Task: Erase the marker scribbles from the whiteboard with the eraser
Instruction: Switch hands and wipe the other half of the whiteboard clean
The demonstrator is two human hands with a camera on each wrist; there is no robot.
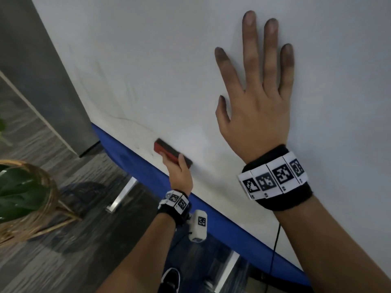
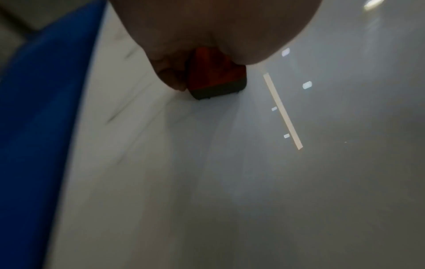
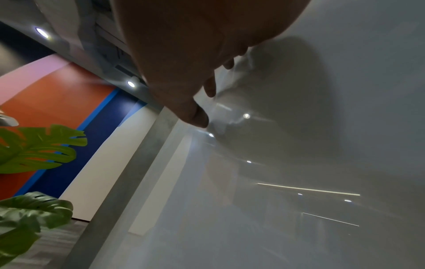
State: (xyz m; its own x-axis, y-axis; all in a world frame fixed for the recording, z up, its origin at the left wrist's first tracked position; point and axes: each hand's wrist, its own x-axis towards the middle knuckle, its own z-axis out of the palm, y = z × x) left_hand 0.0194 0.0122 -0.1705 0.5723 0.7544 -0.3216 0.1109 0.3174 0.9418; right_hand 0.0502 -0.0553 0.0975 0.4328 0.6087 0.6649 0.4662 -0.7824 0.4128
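Left hand (image 1: 179, 174) presses eraser (image 1: 172, 153) on whiteboard (image 1: 148, 60) beside blue edge (image 1: 135, 157).

eraser (image 1: 172, 153) on whiteboard (image 1: 148, 60), near its lower edge | left hand (image 1: 181, 176) below eraser | right hand (image 1: 258, 89) on whiteboard, up-right of eraser | potted plant (image 1: 19, 191) on floor, left

a leafy plant (image 1: 19, 191) in a wicker basket (image 1: 45, 185) stands on grey floor (image 1: 69, 250).
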